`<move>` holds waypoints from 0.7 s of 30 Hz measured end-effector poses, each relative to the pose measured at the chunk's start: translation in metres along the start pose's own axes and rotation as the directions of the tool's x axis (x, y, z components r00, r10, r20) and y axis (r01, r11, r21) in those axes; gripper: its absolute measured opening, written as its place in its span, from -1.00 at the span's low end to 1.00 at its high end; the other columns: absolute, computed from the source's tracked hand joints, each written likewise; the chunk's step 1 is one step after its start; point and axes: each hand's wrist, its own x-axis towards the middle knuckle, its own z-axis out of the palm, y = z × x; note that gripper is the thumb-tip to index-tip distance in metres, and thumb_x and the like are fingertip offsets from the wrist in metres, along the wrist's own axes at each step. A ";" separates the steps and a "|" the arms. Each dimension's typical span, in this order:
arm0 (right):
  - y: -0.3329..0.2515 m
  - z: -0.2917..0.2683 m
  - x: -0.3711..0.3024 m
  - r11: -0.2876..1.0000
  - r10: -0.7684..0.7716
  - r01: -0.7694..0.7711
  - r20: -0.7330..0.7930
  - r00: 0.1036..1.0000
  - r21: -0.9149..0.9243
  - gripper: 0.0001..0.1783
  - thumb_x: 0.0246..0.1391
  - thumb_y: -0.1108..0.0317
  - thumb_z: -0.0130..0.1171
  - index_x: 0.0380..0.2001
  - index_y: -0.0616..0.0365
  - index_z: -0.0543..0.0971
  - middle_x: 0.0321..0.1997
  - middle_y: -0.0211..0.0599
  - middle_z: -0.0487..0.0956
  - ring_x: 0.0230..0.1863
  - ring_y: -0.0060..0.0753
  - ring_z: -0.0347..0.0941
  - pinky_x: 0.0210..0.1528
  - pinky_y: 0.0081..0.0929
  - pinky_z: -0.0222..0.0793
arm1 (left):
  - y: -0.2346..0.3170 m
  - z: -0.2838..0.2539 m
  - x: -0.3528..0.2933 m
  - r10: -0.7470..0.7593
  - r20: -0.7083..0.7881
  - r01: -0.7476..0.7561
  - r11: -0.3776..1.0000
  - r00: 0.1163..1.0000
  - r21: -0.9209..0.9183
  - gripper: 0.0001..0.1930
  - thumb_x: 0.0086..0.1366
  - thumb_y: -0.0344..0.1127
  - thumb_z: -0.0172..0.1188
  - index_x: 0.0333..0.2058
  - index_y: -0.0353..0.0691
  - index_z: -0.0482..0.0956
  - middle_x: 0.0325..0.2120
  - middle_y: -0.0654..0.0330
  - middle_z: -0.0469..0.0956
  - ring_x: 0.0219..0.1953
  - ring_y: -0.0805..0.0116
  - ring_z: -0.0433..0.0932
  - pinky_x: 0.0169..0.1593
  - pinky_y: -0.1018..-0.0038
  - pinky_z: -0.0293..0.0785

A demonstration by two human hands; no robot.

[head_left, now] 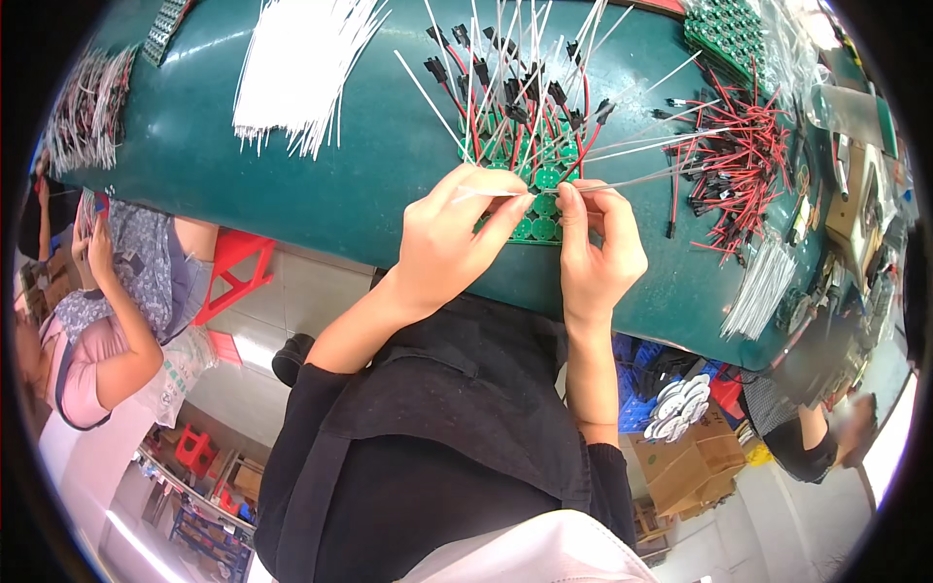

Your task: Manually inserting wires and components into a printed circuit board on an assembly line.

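1. A thin white wire [505, 193] runs level between both hands, just above the near end of a green panel of round circuit boards [540, 204] on the green table [321, 185].
2. The left hand [449, 243] pinches the wire's left end between thumb and forefinger, its other fingers curled loosely.
3. The right hand [595, 248] is closed on the wire too, thumb and forefinger tips pressed together, its remaining fingers folded in.
4. Just beyond the fingertips, black connectors with red and white leads [520, 97] stand up from the panel, crowding the far side of the grip.
5. To the right of the right hand lies a heap of red-and-black leads [739, 165]; well left and beyond the left hand, a bundle of white wires [301, 68].
6. The table's near edge curves just under both wrists; bare green surface lies left of the left hand.
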 end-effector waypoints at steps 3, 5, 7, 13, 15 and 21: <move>0.000 0.000 0.001 0.999 -0.006 0.006 0.001 1.000 -0.034 -0.86 -0.01 0.58 0.34 -0.38 0.31 0.56 -0.39 -0.20 0.61 -0.46 -0.41 0.56 -0.45 -0.54 0.52 | -0.001 0.006 0.003 0.014 -0.019 -0.013 0.999 1.000 0.050 -0.85 0.12 -0.59 0.34 -0.31 -0.38 0.60 -0.40 0.10 0.62 -0.42 0.39 0.64 -0.37 0.53 0.61; 0.000 0.000 0.003 0.998 -0.011 0.012 0.004 1.000 -0.060 -0.86 -0.01 0.58 0.34 -0.38 0.31 0.57 -0.39 -0.20 0.61 -0.47 -0.40 0.56 -0.45 -0.54 0.52 | -0.001 0.007 0.005 0.012 -0.009 -0.011 0.997 1.000 0.073 -0.85 0.12 -0.59 0.34 -0.32 -0.38 0.59 -0.40 0.11 0.62 -0.43 0.39 0.64 -0.38 0.53 0.61; 0.000 0.001 0.002 0.997 -0.035 0.035 0.004 0.999 -0.064 -0.86 -0.01 0.57 0.35 -0.38 0.30 0.57 -0.39 -0.19 0.61 -0.48 -0.37 0.55 -0.46 -0.53 0.50 | -0.001 0.008 0.005 0.012 -0.001 -0.012 0.995 1.000 0.103 -0.86 0.12 -0.59 0.34 -0.33 -0.37 0.59 -0.41 0.11 0.62 -0.44 0.38 0.63 -0.39 0.53 0.60; 0.000 0.003 0.002 0.990 -0.085 0.087 0.021 0.996 -0.110 -0.84 -0.04 0.58 0.35 -0.37 0.29 0.58 -0.39 -0.19 0.62 -0.42 -0.26 0.55 -0.37 -0.44 0.52 | 0.000 0.009 0.006 0.025 -0.011 -0.024 0.992 1.000 0.120 -0.87 0.11 -0.59 0.34 -0.35 -0.36 0.59 -0.41 0.12 0.62 -0.45 0.36 0.63 -0.40 0.52 0.60; 0.000 0.003 0.003 0.986 -0.108 0.110 0.017 0.994 -0.129 -0.83 -0.05 0.58 0.35 -0.35 0.29 0.58 -0.38 -0.19 0.62 -0.41 -0.24 0.55 -0.34 -0.43 0.52 | 0.000 0.010 0.006 0.027 -0.006 -0.026 0.990 1.000 0.140 -0.87 0.10 -0.58 0.35 -0.36 -0.36 0.59 -0.40 0.12 0.62 -0.45 0.36 0.64 -0.40 0.53 0.59; -0.003 -0.006 0.003 0.979 -0.123 0.122 0.007 0.992 -0.160 -0.80 -0.05 0.60 0.35 -0.31 0.29 0.58 -0.34 -0.18 0.63 -0.37 -0.26 0.57 -0.34 -0.43 0.53 | -0.004 0.017 0.005 0.110 -0.030 -0.101 0.969 0.993 0.225 -0.82 0.15 -0.43 0.32 -0.26 -0.22 0.55 -0.48 0.25 0.55 -0.51 0.34 0.58 -0.47 0.48 0.51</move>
